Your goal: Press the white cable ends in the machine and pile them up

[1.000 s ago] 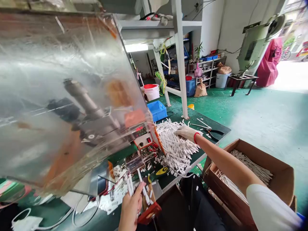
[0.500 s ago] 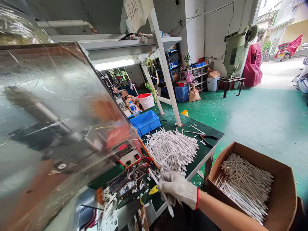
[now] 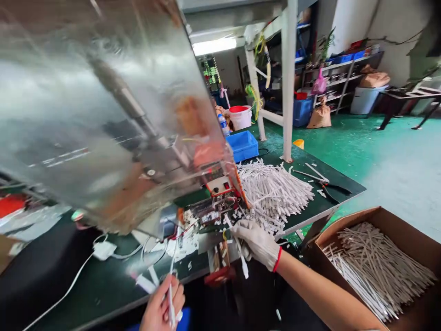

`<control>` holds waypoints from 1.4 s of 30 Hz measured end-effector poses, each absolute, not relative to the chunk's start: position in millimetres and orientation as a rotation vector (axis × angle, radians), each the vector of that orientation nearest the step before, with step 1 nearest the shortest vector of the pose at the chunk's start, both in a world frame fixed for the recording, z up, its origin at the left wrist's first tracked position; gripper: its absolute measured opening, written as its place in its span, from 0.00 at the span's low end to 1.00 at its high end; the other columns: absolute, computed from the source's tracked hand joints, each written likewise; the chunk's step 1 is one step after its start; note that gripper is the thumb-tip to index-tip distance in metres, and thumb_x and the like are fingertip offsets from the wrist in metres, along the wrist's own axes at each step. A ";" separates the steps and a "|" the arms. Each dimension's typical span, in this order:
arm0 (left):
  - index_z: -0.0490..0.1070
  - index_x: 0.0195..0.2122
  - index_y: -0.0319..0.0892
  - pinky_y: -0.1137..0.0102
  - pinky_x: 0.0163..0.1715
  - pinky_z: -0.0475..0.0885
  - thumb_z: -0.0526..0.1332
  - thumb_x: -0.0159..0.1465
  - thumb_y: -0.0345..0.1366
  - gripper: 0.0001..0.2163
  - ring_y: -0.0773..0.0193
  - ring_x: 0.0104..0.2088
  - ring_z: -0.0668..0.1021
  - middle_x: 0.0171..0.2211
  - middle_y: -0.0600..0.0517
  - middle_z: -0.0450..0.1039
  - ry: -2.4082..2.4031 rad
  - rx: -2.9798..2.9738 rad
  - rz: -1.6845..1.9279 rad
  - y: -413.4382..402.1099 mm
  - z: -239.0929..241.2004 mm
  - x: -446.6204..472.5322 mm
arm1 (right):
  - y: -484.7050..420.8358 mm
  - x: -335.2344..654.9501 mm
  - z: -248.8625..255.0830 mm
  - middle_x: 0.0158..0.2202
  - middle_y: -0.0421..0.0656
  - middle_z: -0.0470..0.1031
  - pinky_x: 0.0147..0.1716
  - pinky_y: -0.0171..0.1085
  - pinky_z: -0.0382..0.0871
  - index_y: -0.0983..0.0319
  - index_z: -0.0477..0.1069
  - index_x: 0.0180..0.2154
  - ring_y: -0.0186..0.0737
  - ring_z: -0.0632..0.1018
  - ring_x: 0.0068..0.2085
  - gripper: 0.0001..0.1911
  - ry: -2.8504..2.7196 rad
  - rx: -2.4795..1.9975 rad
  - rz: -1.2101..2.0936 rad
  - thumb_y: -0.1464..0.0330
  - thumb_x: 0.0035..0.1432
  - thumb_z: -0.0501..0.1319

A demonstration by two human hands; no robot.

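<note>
Head view shows two hands at a green work bench (image 3: 330, 209). The right hand (image 3: 257, 243) wears a white glove with a red cuff. Its fingers (image 3: 246, 234) are closed and pinch a white stick (image 3: 240, 257) that points down past the hand. The left hand (image 3: 160, 305) is bare and sits at the bottom edge of the view. Its fingers (image 3: 174, 294) pinch a thin white stick (image 3: 170, 299) that stands almost straight up. The hands are well apart. Just above the right hand is a big pile of white sticks (image 3: 274, 191) on the bench. Small white bits lie around a small machine (image 3: 220, 186) with a red frame, close to the gloved hand. A clear plastic sheet (image 3: 103, 115) leans over the machine and blocks the left side of the view. Pliers (image 3: 332, 191) lie beside the pile, near the far bench edge. A blue crate (image 3: 243, 146) sits behind the pile. To the right, past the bench edge, a cardboard box (image 3: 344, 225) holds many more sticks. A white cord (image 3: 58, 294) runs along the bench at the left.
</note>
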State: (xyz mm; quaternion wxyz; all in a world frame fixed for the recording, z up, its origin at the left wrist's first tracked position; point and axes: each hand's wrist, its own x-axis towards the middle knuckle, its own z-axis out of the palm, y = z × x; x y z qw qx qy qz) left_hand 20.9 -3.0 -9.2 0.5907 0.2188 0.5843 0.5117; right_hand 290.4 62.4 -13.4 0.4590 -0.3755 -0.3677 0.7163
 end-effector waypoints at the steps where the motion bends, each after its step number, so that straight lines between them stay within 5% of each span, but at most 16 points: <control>1: 0.62 0.23 0.44 0.75 0.13 0.55 0.76 0.49 0.46 0.21 0.75 0.13 0.56 0.15 0.62 0.51 1.288 0.451 1.233 -6.4 -8.8 23.3 | 63.6 285.4 -13.7 0.15 0.33 0.66 0.09 0.27 0.54 0.60 0.63 0.30 0.28 0.64 0.11 0.19 -0.902 -0.916 1.784 0.53 0.56 0.64; 7: 0.65 0.24 0.40 0.81 0.12 0.52 0.77 0.51 0.42 0.20 0.79 0.13 0.54 0.15 0.65 0.50 1.057 0.341 1.350 -12.1 -11.2 20.2 | 70.1 251.9 -10.9 0.16 0.32 0.66 0.08 0.28 0.54 0.59 0.61 0.30 0.27 0.62 0.11 0.24 -0.913 -1.053 1.788 0.48 0.51 0.66; 14: 0.67 0.24 0.39 0.81 0.12 0.51 0.77 0.51 0.43 0.20 0.80 0.13 0.54 0.14 0.65 0.50 1.005 0.306 1.337 -19.0 -27.7 4.3 | 82.2 232.0 -17.4 0.14 0.30 0.61 0.08 0.29 0.54 0.58 0.58 0.28 0.29 0.62 0.11 0.20 -1.063 -1.293 1.540 0.52 0.53 0.65; 32: 0.67 0.21 0.39 0.80 0.14 0.50 0.77 0.50 0.44 0.20 0.79 0.15 0.52 0.13 0.64 0.52 1.012 0.282 1.360 -21.0 -36.1 -1.4 | 105.8 212.1 -28.1 0.18 0.37 0.72 0.09 0.29 0.53 0.60 0.63 0.28 0.30 0.66 0.12 0.15 -0.914 -1.325 1.632 0.58 0.52 0.65; 37: 0.66 0.20 0.39 0.79 0.15 0.48 0.74 0.52 0.51 0.23 0.78 0.16 0.57 0.16 0.58 0.62 1.166 0.535 1.279 -20.2 -40.4 -1.3 | 109.8 210.9 -33.2 0.18 0.36 0.71 0.09 0.31 0.55 0.59 0.63 0.29 0.30 0.66 0.12 0.15 -0.918 -1.348 1.662 0.56 0.52 0.64; 42: 0.72 0.24 0.40 0.75 0.18 0.55 0.68 0.57 0.54 0.20 0.73 0.15 0.62 0.13 0.58 0.62 1.241 0.952 1.046 -10.0 -26.3 -3.6 | 106.4 229.9 -11.1 0.19 0.35 0.68 0.12 0.31 0.57 0.59 0.64 0.31 0.31 0.67 0.14 0.16 -1.235 -1.477 1.495 0.55 0.57 0.62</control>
